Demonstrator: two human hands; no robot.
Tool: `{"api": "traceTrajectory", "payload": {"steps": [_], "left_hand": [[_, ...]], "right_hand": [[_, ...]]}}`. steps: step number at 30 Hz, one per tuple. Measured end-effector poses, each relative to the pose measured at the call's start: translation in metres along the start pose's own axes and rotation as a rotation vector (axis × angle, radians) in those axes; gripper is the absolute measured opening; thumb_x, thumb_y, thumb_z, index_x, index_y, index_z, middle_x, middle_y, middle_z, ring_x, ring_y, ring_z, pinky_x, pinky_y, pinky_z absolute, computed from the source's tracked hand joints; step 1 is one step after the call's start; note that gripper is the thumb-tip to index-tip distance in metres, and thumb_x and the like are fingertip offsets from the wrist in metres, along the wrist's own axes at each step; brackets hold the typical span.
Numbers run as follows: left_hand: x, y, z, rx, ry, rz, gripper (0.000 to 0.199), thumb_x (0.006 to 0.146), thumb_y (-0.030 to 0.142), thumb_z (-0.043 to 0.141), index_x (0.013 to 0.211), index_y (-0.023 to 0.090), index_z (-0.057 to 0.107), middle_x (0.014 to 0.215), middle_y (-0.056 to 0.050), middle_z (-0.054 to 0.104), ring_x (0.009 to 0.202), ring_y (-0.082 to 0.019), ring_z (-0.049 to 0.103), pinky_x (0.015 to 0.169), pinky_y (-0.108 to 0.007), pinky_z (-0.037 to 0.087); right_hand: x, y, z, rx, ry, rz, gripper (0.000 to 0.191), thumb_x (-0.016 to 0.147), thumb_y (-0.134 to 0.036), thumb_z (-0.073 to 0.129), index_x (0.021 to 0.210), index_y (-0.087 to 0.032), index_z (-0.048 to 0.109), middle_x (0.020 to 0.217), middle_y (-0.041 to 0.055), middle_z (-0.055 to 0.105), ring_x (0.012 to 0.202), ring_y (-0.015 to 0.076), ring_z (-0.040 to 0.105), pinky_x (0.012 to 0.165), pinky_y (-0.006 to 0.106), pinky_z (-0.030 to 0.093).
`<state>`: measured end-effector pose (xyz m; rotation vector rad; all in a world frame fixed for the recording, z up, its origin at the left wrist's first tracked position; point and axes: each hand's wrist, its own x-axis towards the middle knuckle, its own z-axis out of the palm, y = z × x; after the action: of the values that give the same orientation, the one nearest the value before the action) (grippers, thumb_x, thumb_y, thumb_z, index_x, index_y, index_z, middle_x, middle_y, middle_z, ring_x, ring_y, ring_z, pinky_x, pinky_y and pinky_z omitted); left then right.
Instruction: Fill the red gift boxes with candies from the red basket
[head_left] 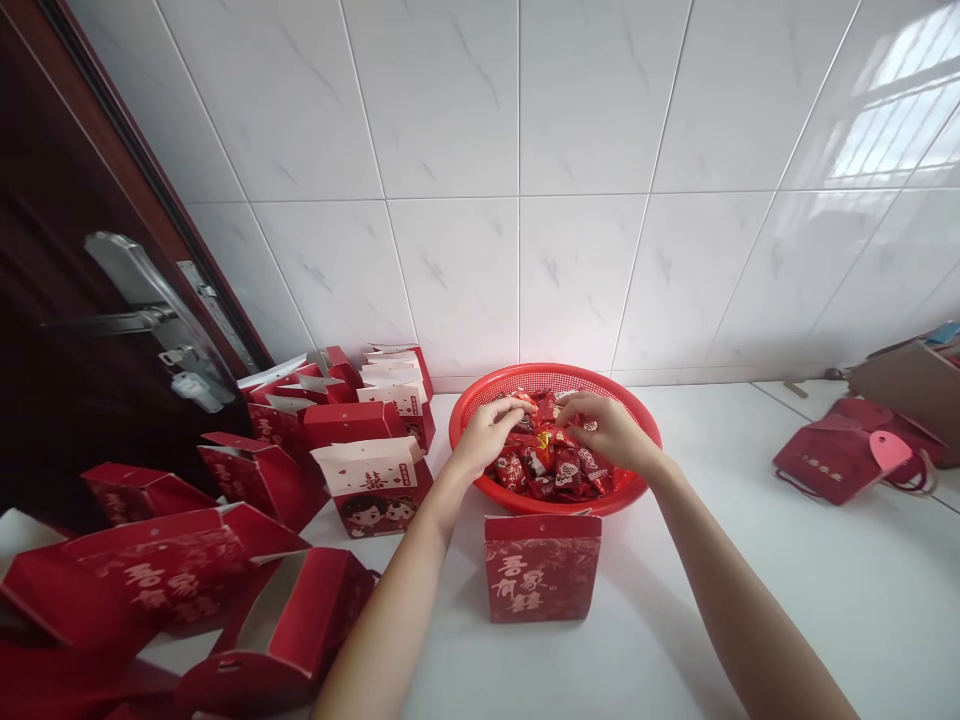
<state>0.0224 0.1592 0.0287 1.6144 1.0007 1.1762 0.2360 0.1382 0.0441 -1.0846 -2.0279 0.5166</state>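
White marbled wall tiles (577, 100) back a smooth white tabletop (712, 420), with a dark brown door (45, 400) at the left side. Round red perforated plastic basket (649, 425) stands near the wall, centred, a position that likely gives both hands equal access over the low rim. Small candies in shiny red wrappers (555, 480) form a loose heap inside it. Left hand (489, 437) and right hand (611, 432) reach in from opposite sides, fingers bent and tips lowered to the heap; whether either pinches a candy cannot be told. One upright red paper box with white lettering (543, 570) stands just in front of the basket, apparently kept close to shorten the reach between the two. Red and white paper boxes (375, 510) crowd the left side, many with raised flaps; the grouping appears to leave the middle free for the hands. Dark red pouch with gold lettering (821, 460) lies at the right, near a brown cardboard carton (907, 385), both well apart from the basket.
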Motion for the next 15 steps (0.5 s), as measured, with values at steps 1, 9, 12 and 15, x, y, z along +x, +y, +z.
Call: {"api": "traceTrajectory", "payload": {"steps": [1, 9, 12, 15], "left_hand": [[0.000, 0.000, 0.000, -0.011, -0.009, -0.013, 0.022, 0.080, 0.039, 0.065, 0.087, 0.021, 0.075, 0.107, -0.006, 0.075, 0.110, -0.027, 0.064, 0.101, -0.038, 0.046], [-0.003, 0.005, 0.001, -0.157, -0.104, -0.031, 0.039, 0.072, 0.055, 0.078, 0.089, 0.020, 0.073, 0.096, -0.004, 0.072, 0.099, -0.024, 0.064, 0.095, -0.037, 0.048], [-0.003, 0.006, 0.001, -0.218, -0.138, -0.022, 0.043, 0.069, 0.053, 0.082, 0.092, 0.018, 0.070, 0.094, -0.002, 0.071, 0.093, -0.022, 0.064, 0.090, -0.035, 0.050], [-0.004, 0.008, 0.000, -0.227, -0.101, -0.003, 0.042, 0.070, 0.051, 0.082, 0.091, 0.018, 0.069, 0.093, -0.002, 0.070, 0.093, -0.020, 0.063, 0.088, -0.033, 0.049]], "right_hand": [[0.000, -0.002, 0.002, 0.013, 0.023, -0.002, 0.012, 0.076, -0.013, 0.056, 0.079, -0.022, 0.062, 0.097, 0.0050, 0.070, 0.097, 0.0233, 0.065, 0.080, 0.037, 0.052], [-0.001, -0.016, 0.010, 0.061, 0.084, -0.063, 0.014, 0.078, -0.015, 0.058, 0.085, -0.024, 0.050, 0.101, 0.0040, 0.069, 0.092, 0.0216, 0.065, 0.080, 0.039, 0.053], [-0.001, -0.017, 0.012, 0.127, 0.096, -0.086, 0.026, 0.079, -0.019, 0.064, 0.103, -0.025, 0.058, 0.114, 0.0056, 0.069, 0.109, 0.0242, 0.065, 0.092, 0.043, 0.053], [0.000, -0.015, 0.012, 0.209, 0.129, -0.027, 0.045, 0.079, -0.031, 0.074, 0.122, -0.026, 0.059, 0.125, 0.0086, 0.068, 0.119, 0.0273, 0.063, 0.096, 0.045, 0.055]]}}
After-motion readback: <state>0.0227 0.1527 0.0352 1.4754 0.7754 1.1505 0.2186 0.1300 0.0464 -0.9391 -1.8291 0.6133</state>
